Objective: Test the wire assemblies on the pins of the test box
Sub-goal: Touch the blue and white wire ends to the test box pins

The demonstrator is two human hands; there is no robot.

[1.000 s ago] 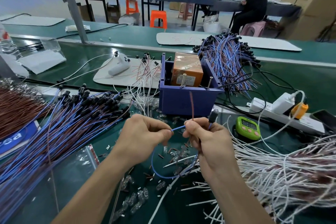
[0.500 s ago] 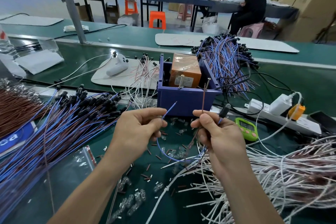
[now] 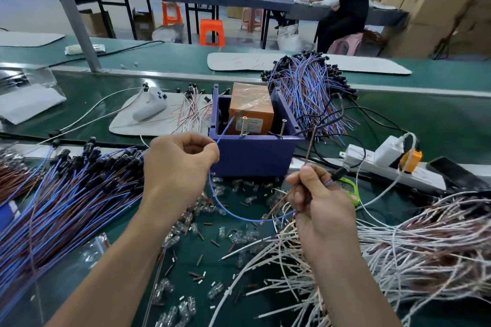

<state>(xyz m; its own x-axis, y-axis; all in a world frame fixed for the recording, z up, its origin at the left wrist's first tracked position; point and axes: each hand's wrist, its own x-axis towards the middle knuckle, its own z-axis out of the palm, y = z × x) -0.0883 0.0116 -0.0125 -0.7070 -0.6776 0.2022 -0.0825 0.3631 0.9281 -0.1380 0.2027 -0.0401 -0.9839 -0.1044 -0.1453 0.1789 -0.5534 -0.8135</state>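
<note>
Hands [image 3: 183, 164] raised wire ends [image 3: 225, 129] nearer test box [image 3: 255, 152] (apart).

A white power strip [image 3: 393, 167] lies right of an orange stool [image 3: 212, 32] beyond the bench.

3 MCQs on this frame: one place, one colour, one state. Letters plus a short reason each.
1. Where is the orange test box?
A. inside the blue bin
B. on the power strip
C. under the white wire pile

2. What colour is the wire in the left hand?
A. white
B. blue
C. green

3. What state is the right hand in?
A. open and empty
B. flat on the belt
C. closed in a grip on a brown wire

Key: 1 A, the bin's walls surround the box. 2 B, a blue end sticks up from the pinch. 3 C, the brown wire rises from its closed fingers.
</note>
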